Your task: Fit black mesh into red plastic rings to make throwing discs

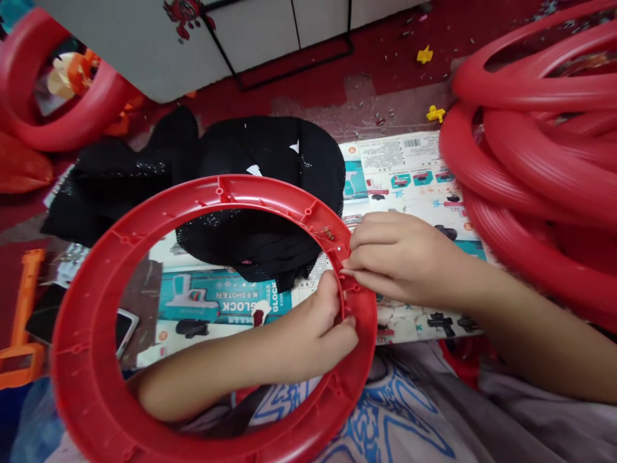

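Note:
A large red plastic ring lies tilted over my lap, its ribbed underside facing up. My left arm passes through the ring's opening, and my left hand grips the ring's inner right edge with thumb and fingers closed on it. My right hand comes from the right, fingers pinched together against the same stretch of rim, just above the left hand. Whatever small thing the right fingertips hold is hidden. A black mesh net lies on the floor behind the ring.
A stack of several red rings fills the right side. Another red ring leans at the far left. Printed toy packaging sheets cover the floor. An orange plastic part lies left; small yellow pieces lie beyond.

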Demonstrator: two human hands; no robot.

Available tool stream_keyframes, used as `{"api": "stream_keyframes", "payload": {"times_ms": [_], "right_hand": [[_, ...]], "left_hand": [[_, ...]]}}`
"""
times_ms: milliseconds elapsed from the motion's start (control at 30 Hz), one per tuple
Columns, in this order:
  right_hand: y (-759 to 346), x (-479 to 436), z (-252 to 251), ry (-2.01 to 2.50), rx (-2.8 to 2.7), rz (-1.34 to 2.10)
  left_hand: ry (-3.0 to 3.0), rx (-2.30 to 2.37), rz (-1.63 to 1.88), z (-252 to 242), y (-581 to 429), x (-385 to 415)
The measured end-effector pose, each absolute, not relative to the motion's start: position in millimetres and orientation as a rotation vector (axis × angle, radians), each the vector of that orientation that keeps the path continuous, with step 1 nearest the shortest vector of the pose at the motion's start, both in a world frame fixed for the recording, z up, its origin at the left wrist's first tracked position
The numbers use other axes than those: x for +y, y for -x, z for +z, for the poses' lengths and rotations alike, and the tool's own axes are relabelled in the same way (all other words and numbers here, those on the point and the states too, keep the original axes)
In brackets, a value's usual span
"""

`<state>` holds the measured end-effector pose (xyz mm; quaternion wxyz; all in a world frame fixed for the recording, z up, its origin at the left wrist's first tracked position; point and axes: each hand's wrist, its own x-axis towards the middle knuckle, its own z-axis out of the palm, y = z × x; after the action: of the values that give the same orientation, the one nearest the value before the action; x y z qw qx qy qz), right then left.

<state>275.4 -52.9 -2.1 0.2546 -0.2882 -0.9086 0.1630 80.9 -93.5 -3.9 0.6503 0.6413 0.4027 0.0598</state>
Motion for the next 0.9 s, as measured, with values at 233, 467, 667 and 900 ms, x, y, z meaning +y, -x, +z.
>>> {"api": "stream_keyframes", "payload": {"times_ms": [233, 467, 667, 900], "right_hand": [[-277, -58, 3, 0.557, -2.614, 0.342], [-272, -65, 3, 0.563, -2.669, 0.192], [-273, -52, -9, 0.665, -2.394, 0.507], [-276, -51, -9, 0.667, -2.425, 0.251]], "left_hand": [[-1.437, 0.911, 0.325, -4, -86, -95], [-1.524, 0.954, 0.208, -17, -83, -95], [-1.491, 0.897, 0.063, -12, -83, -96], [-1.481, 0.909, 0.284, -7, -79, -98]]}}
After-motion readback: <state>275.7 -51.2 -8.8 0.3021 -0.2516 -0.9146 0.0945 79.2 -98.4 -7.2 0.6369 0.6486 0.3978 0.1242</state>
